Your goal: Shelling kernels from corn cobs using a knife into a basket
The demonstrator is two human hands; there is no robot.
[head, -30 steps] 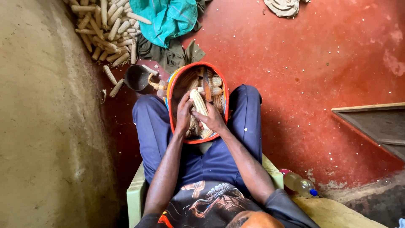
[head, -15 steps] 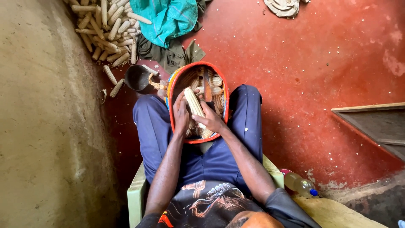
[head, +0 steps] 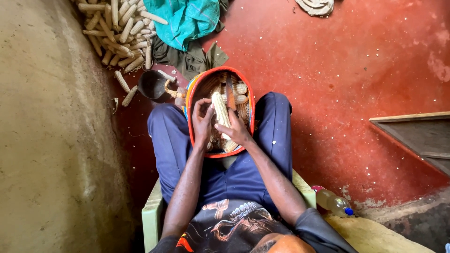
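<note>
A pale dried corn cob (head: 220, 108) stands upright between both hands over an orange-rimmed basket (head: 193, 89) resting between my knees. My left hand (head: 203, 122) grips the cob's left side, thumb pressed on the kernels. My right hand (head: 236, 130) holds its lower end from the right. Inside the basket lie more cobs (head: 240, 88) and loose kernels. I sit on a light green plastic chair (head: 153, 215), wearing blue trousers.
A pile of bare cobs (head: 121, 29) lies at the top left beside a dark metal bowl (head: 152, 84). Teal and olive cloths (head: 187, 21) lie beyond the basket. A plastic bottle (head: 333, 203) rests at my right. A tan wall runs along the left; wooden boards (head: 417, 136) sit at right.
The cob has been turned and raised slightly between my hands; my fingers have shifted along it. The basket and everything else stay put.
</note>
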